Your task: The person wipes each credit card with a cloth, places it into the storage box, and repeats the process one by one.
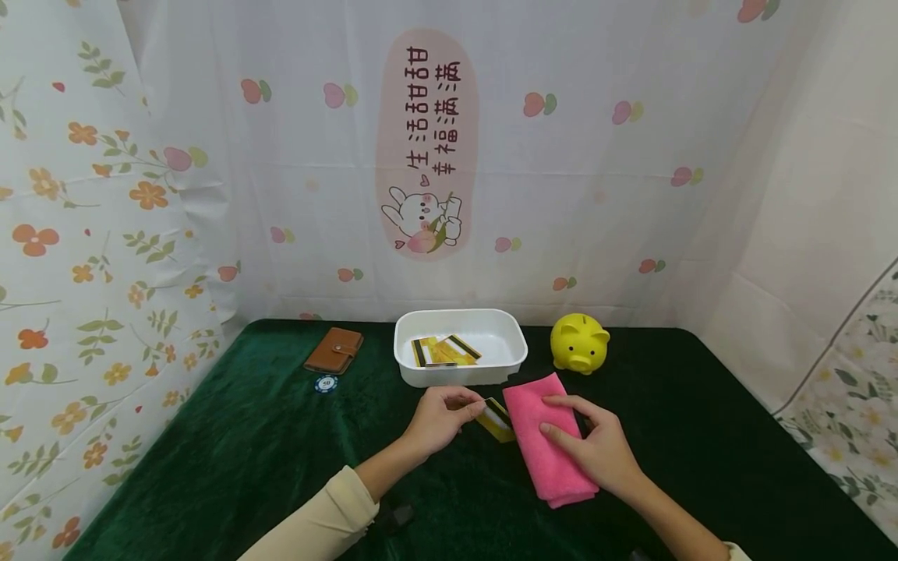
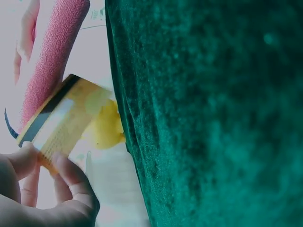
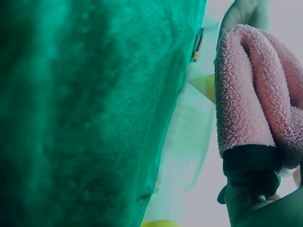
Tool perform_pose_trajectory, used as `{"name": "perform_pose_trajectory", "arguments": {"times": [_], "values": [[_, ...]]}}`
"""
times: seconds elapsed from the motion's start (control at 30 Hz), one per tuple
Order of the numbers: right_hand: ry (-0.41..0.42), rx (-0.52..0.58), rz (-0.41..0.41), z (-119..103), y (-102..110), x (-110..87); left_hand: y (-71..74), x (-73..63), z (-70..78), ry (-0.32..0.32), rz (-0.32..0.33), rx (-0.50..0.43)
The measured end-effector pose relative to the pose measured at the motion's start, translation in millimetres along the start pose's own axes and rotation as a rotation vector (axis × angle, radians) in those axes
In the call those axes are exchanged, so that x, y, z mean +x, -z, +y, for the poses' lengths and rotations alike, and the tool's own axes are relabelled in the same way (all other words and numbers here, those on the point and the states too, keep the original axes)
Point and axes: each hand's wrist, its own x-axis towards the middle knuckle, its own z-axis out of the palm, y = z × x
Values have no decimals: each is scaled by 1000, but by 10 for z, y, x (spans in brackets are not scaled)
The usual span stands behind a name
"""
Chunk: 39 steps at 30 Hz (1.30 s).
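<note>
My left hand point(image 1: 438, 421) pinches a yellow card point(image 1: 496, 421) by one end, between thumb and fingers. The card has a black stripe and a white strip, which show broadly in the left wrist view. My right hand point(image 1: 605, 453) grips a folded pink cloth point(image 1: 550, 448), thumb and fingers spread over its near face. Right beside the cloth's left edge, the card's free end overlaps it in the left wrist view. At one end of the fluffy cloth point(image 3: 244, 94), a black piece point(image 3: 251, 161) shows in the right wrist view; its kind is unclear.
Behind the hands stands a white basin point(image 1: 459, 377) holding several yellow striped cards point(image 1: 452, 351). A yellow piggy bank point(image 1: 579, 343) is to its right. On the left lie a brown wallet point(image 1: 335, 351) and a poker chip point(image 1: 326, 383). Dark green cloth point(image 1: 231, 467) covers the table.
</note>
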Motion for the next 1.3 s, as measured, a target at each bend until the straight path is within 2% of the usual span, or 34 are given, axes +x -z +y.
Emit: {"name": "perform_pose_trajectory", "arguments": {"times": [0.2,0.3,0.37,0.5,0.6,0.73,1.0,1.3], "values": [[8,9,11,-41,-13,-16,8,-13,1,67,-47,-28],[50,16,0,-76,-30,-31,15,-8,9,91,-57,-51],[96,26,-16,-103,-49,-33,26,-6,41,94,-71,-78],[172,36,-35,-130,-95,-17,39,11,73,73,-153,-88],[184,32,-36,-131,-121,-9,28,20,69,44,-223,-66],[194,13,-33,-124,-142,-12,18,2,84,30,-261,-79],[177,-11,0,-72,-147,12,51,-9,105,38,-263,-115],[115,-37,12,-30,-130,52,104,-12,46,28,-217,-115]]}}
